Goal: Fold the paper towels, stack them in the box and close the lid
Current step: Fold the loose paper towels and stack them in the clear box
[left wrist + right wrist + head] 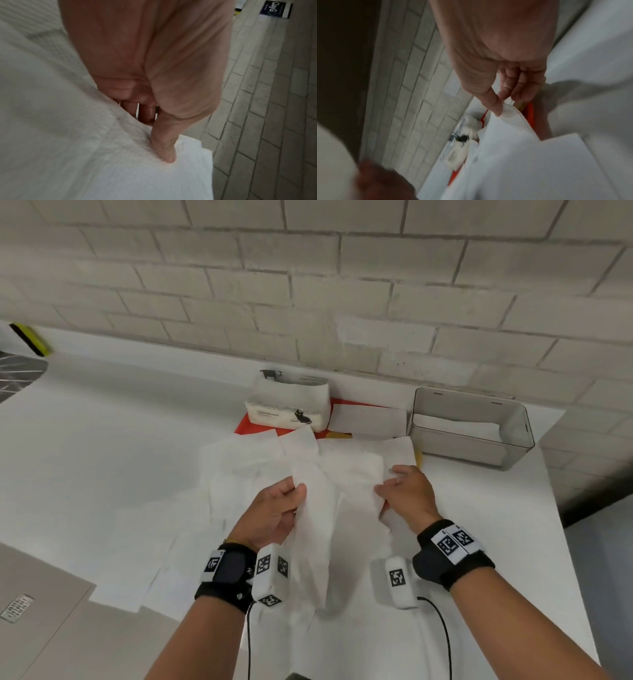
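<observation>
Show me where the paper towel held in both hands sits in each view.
Head: paper towel at centre, between left hand and right hand.
Left wrist: fills the left and bottom.
Right wrist: lower centre-right.
Shared landmark: brick wall.

A pale grey brick wall with darker mortar lines (342,285) rises directly behind the white smooth countertop (102,440), while a grey tiled floor with a small metal drain grate (16,607) lies below the countertop's near left edge.
</observation>
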`<state>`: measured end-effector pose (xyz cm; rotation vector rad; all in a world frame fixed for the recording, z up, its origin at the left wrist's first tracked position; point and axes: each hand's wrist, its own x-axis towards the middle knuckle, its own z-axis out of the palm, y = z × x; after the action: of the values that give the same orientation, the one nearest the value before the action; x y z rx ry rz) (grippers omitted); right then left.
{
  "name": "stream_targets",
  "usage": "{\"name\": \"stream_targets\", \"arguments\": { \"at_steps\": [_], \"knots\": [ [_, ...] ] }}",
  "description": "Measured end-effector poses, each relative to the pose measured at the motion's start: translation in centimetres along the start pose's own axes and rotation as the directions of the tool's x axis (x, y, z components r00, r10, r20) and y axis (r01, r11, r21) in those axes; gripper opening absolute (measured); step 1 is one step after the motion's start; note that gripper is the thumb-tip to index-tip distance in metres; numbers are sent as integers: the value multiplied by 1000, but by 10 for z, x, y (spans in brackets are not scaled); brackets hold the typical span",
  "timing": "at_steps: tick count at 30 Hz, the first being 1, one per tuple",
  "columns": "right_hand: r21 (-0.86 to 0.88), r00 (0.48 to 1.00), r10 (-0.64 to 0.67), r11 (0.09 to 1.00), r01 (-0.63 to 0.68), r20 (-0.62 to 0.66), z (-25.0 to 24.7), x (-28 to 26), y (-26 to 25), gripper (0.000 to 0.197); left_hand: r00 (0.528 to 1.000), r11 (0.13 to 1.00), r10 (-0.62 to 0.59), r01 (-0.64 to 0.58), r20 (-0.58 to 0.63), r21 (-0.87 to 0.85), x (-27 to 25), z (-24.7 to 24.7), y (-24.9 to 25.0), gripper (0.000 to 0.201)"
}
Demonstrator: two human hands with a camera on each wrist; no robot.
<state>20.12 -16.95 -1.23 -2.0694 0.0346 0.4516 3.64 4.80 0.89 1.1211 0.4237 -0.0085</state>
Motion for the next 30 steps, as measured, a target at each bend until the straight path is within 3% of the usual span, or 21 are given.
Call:
{"name": "stream_targets", "arguments": {
  "at_steps": [3, 5, 8, 10, 14, 18, 21, 24, 26, 28, 30],
  "knots": [
    [128, 984, 83, 986, -104, 159, -14, -2, -2, 9, 999, 999, -50, 50, 11, 17, 11, 10, -2, 22],
    [137, 979, 80, 985, -107, 189, -17, -2, -2, 20, 997, 997, -77, 76, 33, 6, 20, 18, -1, 25],
    [94, 984, 13, 995, -30, 177, -16, -9, -8, 30, 994, 995, -96, 97, 48, -22, 34, 25, -2, 48],
    [86, 989, -25, 996, 12, 147, -14, -13, -11, 31, 993, 993, -107, 110, 53, -54, 43, 27, -2, 47],
    [37, 966, -186, 983, 182, 179, -17, -27, -26, 5, 996, 996, -70, 73, 55, -49, 57, 34, 3, 29],
    [-2, 901, -319, 942, 335, 293, -25, -44, -51, 13, 996, 998, -41, 45, 85, -52, 67, 37, 12, 42],
    [136, 900, -290, 956, 259, 325, -29, -49, -58, 17, 995, 988, -15, 30, 95, -153, 73, 37, 16, 36],
    [195, 891, -244, 964, 181, 383, -27, -54, -52, 50, 996, 961, 16, 7, 82, -277, 72, 40, 19, 29],
    [43, 907, -233, 972, 233, 351, -21, -59, -42, 69, 996, 954, 41, -15, 80, -301, 67, 43, 20, 27],
    [-40, 939, -253, 962, 269, 231, -18, -60, -29, 52, 991, 947, 67, -27, 116, -320, 59, 41, 19, 40],
    [12, 961, -255, 967, 255, 110, -23, -62, -14, 30, 988, 956, 75, -34, 132, -292, 47, 35, 16, 50]
  ]
}}
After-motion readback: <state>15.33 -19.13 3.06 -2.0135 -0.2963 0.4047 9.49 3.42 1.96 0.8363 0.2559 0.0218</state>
